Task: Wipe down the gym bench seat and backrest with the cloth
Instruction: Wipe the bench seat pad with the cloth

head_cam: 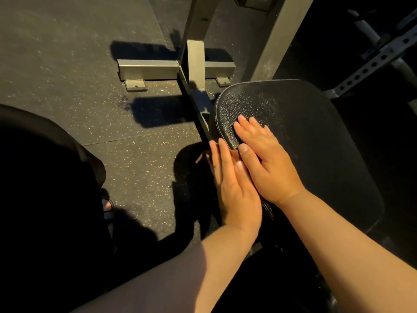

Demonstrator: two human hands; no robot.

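The black padded bench seat (pixel 304 132) fills the right of the view, its textured top speckled with light. My right hand (pixel 265 161) lies flat on the pad near its left edge, fingers straight and pointing away from me. Beside it, my left hand (pixel 233 188) presses against the pad's left side with straight fingers, its thumb touching the right hand. A small brownish patch (pixel 235 155) shows between the two hands; I cannot tell whether it is the cloth. No cloth is plainly visible elsewhere.
The bench's grey steel base (pixel 149 68) and upright post (pixel 195 62) stand on the speckled rubber floor (pixel 67 64) ahead. A perforated rack beam (pixel 374 62) runs at the upper right. My dark-clothed leg (pixel 45 188) fills the lower left.
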